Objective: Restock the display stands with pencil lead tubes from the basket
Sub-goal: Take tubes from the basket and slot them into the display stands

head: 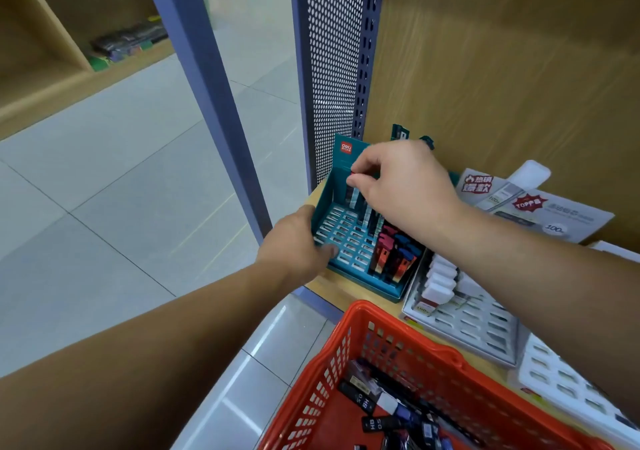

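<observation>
My right hand [405, 190] pinches a lead tube [353, 196] by its cap, over the back row of the stand [346, 238]. The tube is probably light, stiff and slippery. My left hand [294, 242] grips the side wall; more tubes lie in the basket [349, 363].

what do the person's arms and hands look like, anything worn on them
Both arms are bare as far up as the frame shows, with no sleeves in view. The left hand and right hand wear no gloves, and no ring, watch or bracelet shows.
</observation>
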`<state>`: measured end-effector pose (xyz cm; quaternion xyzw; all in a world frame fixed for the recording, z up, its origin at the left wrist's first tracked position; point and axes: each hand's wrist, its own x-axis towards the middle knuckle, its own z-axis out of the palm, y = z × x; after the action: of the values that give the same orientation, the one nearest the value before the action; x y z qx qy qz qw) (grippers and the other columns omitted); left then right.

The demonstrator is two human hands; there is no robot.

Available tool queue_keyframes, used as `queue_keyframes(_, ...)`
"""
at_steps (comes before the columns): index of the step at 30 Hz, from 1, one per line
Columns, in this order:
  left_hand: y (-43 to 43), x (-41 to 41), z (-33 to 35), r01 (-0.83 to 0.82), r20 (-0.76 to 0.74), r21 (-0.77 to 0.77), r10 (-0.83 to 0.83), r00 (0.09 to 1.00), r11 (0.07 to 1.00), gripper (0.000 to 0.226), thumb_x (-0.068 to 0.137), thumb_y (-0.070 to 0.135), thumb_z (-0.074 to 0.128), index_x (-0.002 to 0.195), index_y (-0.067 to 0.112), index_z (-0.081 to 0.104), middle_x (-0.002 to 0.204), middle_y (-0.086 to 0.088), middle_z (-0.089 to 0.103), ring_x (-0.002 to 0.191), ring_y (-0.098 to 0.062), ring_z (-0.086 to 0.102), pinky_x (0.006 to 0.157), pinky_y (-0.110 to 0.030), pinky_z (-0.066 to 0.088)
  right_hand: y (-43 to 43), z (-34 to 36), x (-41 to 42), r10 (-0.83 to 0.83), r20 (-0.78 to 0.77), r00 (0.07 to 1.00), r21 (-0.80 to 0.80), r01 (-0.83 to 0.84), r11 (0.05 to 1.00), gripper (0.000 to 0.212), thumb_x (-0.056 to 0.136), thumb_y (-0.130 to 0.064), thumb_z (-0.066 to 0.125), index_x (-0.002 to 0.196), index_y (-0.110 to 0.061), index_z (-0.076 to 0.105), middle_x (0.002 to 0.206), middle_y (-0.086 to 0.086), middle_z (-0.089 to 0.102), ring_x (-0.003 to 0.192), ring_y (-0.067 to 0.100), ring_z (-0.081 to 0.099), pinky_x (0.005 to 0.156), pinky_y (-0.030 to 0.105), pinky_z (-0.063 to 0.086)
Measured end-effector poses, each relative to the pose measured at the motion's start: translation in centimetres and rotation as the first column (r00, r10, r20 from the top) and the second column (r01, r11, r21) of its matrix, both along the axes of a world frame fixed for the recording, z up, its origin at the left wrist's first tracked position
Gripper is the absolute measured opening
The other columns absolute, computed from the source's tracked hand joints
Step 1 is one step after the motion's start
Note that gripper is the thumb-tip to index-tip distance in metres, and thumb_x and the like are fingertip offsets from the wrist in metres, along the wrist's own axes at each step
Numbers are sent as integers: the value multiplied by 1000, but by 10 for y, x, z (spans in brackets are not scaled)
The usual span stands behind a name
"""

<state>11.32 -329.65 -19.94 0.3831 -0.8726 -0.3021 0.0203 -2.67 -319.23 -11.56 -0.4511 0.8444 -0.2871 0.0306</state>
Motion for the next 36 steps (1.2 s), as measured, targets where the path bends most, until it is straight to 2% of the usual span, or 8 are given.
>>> queue_keyframes(4, -4, 5, -8, -27, -33, 127, 32, 999, 991, 62, 89, 45, 78, 140, 29, 46, 115, 9, 65, 97, -11, 61, 73, -26, 52, -10, -7, -7, -24, -25, 999, 61, 26, 998, 11, 95, -32, 72, 90, -24, 78, 84, -3, 73, 77, 18, 66, 70, 36, 59)
queue_keyframes(7, -5, 6, -10, -18, -37, 119, 23, 999, 993, 62, 88, 45, 78, 138, 30, 46, 115, 9, 65, 97, -12, 63, 78, -31, 58, -14, -10, -13, -29, -1, 1000, 61, 29, 998, 10, 92, -31, 76, 88, -23, 80, 82, -5, 73, 78, 17, 69, 74, 38, 61)
queue_keyframes(12, -3, 7, -9, -8, -45, 154, 15, 999, 988, 63, 89, 45, 78, 140, 29, 44, 120, 7, 65, 96, -11, 63, 67, -20, 53, -13, -11, -12, 5, 13, 1000, 37, -5, 999, 8, 91, -29, 77, 87, -23, 80, 80, -6, 73, 75, 14, 69, 75, 37, 61)
queue_keyframes(16, -1, 8, -7, -3, -43, 164, 10, 999, 986, 59, 90, 43, 77, 137, 28, 44, 112, 10, 62, 94, -12, 63, 58, -14, 48, -10, -13, -14, 39, -26, 999, 39, -38, 999, 8, 92, -25, 76, 87, -20, 80, 80, -4, 73, 75, 15, 67, 75, 37, 59)
queue_keyframes(22, -2, 8, -9, 15, -42, 145, -9, 999, 989, 60, 90, 44, 77, 137, 28, 44, 121, 5, 67, 96, -12, 63, 64, -18, 53, -5, -18, -10, 37, 18, 999, -10, -37, 999, 7, 91, -29, 78, 87, -24, 79, 80, -7, 72, 73, 12, 66, 73, 36, 60)
queue_keyframes(25, -2, 9, -10, 22, -37, 132, -17, 999, 991, 61, 91, 45, 76, 140, 28, 43, 123, 4, 66, 97, -12, 63, 69, -22, 56, -8, -18, -9, 46, -16, 999, 26, -46, 999, 10, 92, -27, 75, 84, -22, 76, 77, -5, 70, 72, 17, 66, 71, 38, 60)
queue_keyframes(29, -3, 9, -11, 28, -43, 137, -22, 999, 990, 62, 91, 46, 75, 141, 28, 43, 125, 4, 66, 97, -11, 62, 64, -17, 51, -10, -17, -8, 55, -75, 996, 78, -49, 996, 13, 95, -23, 70, 84, -16, 72, 78, 2, 66, 73, 24, 64, 70, 41, 60)
queue_keyframes(36, -4, 9, -13, 30, -46, 150, -24, 999, 988, 63, 91, 46, 75, 143, 29, 42, 127, 5, 66, 95, -11, 62, 59, -13, 47, -5, -21, -9, 87, -95, 992, 16, -86, 996, 13, 94, -18, 71, 84, -11, 71, 80, 5, 65, 72, 24, 61, 68, 42, 58)
